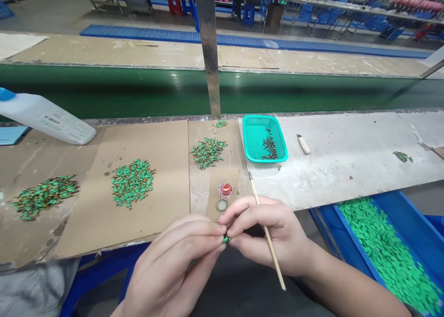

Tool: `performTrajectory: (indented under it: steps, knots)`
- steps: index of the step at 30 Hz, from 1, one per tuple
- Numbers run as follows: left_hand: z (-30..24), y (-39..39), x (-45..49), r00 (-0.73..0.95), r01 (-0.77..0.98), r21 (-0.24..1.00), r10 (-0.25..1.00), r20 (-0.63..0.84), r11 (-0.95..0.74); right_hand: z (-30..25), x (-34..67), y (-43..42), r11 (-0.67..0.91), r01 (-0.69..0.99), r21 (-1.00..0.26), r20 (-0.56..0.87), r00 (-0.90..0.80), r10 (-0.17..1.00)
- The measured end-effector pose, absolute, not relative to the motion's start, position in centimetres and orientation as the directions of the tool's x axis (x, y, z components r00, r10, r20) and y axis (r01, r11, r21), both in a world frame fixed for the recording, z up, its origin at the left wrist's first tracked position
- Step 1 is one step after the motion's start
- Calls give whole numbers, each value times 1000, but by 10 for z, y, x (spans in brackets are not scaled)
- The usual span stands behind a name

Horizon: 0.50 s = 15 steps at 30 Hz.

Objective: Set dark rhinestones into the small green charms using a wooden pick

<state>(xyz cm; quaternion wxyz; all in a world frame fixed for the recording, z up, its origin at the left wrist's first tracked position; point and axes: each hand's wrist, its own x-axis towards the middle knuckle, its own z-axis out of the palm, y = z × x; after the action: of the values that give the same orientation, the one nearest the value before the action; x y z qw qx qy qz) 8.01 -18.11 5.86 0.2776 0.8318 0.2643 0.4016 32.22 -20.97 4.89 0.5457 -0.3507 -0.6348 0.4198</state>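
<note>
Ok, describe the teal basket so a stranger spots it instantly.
Find the metal post behind the bench. Just right of its foot sits a small basket of dark pieces. It alone is bright teal; piles to its left lie on cardboard.

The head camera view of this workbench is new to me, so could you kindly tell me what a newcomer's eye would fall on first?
Vivid green catches the eye first: a blue plastic tray piled with green pieces at lower right, and green-and-gold clusters on brown cardboard at left. At bottom centre, the left hand and right hand pinch a tiny green piece, the right also holding a thin wooden stick.
</note>
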Motion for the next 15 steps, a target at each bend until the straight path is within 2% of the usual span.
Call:
performTrajectory:
  steps: [4,8,11,15]
  knots:
    - [52,-181,78,539,200,687,664,518,-698,49,318,-212,401,29,-916,392,-152,907]
    - [39,-178,77,506,171,759,717,479,-628,43,309,-211,357,121,-926,341,-136,930]
    - [22,-162,77,493,283,770,775,395,-572,35,305,-208,335,239,-911,325,-82,942]
    - [-8,-108,86,397,506,708,862,316,-492,31,307,-213,242,317,-917,276,66,959]
